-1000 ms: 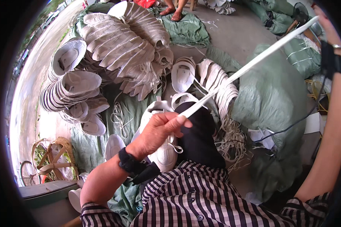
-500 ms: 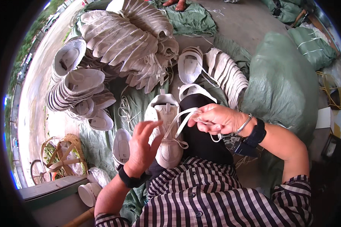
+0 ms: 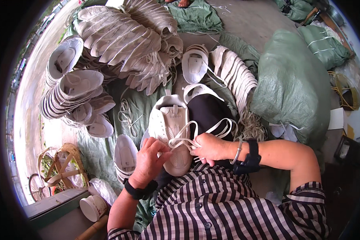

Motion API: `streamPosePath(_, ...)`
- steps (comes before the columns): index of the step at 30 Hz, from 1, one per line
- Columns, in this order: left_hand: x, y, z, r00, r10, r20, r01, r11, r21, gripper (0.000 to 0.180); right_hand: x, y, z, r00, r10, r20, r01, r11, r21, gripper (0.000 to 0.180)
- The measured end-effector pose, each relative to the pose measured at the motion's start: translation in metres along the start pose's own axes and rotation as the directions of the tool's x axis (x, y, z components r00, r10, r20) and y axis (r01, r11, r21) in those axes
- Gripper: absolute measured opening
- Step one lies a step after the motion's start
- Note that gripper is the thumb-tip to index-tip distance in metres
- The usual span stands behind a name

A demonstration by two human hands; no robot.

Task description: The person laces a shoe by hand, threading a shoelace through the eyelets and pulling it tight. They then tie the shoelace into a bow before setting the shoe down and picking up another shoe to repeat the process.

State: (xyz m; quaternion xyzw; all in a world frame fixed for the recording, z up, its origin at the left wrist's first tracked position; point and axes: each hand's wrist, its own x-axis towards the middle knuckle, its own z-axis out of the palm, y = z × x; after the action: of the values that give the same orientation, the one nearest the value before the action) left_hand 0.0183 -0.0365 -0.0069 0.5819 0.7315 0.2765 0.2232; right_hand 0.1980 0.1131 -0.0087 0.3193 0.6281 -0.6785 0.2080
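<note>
A white shoe upper (image 3: 159,117) rests on my lap, its toe pointing toward me. A white shoelace (image 3: 179,139) crosses its front and loops out to the right. My right hand (image 3: 212,147) is closed round strands of this lace, just right of the toe. At the toe's left side, my left hand (image 3: 148,161) has its fingers curled and its thumb near the index finger. Whatever lies between those fingertips is hidden. Another white upper (image 3: 193,90) stands beyond my dark-trousered knee.
Nested white uppers (image 3: 72,94) stand at the left, with a large pile (image 3: 124,38) behind. Another row (image 3: 234,68) lies right of centre, beside a big green sack (image 3: 294,86). A woven basket (image 3: 70,164) and a paper tub (image 3: 93,207) are at lower left.
My right hand has drawn down and left to the shoe's toe, and the lace now forms loose loops. My left hand has come lower, its spread fingers now curled.
</note>
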Motion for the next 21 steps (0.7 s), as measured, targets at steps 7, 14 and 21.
streamPosePath(7, -0.012, 0.002, 0.008, 0.99, -0.116, -0.076, 0.103, 0.982, -0.161, 0.05, -0.013, -0.019, -0.051, 0.976, 0.015, 0.217, -0.004, 0.999, -0.052, 0.03)
streamPosePath(14, -0.022, 0.009, 0.014, 0.982, -0.148, -0.119, 0.144, 0.988, -0.047, 0.071, 0.012, -0.055, -0.103, 0.957, -0.285, 0.057, 0.215, 0.825, 0.523, 0.03)
streamPosePath(21, -0.029, 0.01, 0.014, 0.98, -0.18, -0.083, 0.182, 0.983, 0.011, 0.073, 0.022, -0.139, -0.102, 0.717, -0.609, -0.338, 0.697, 0.632, 0.339, 0.022)
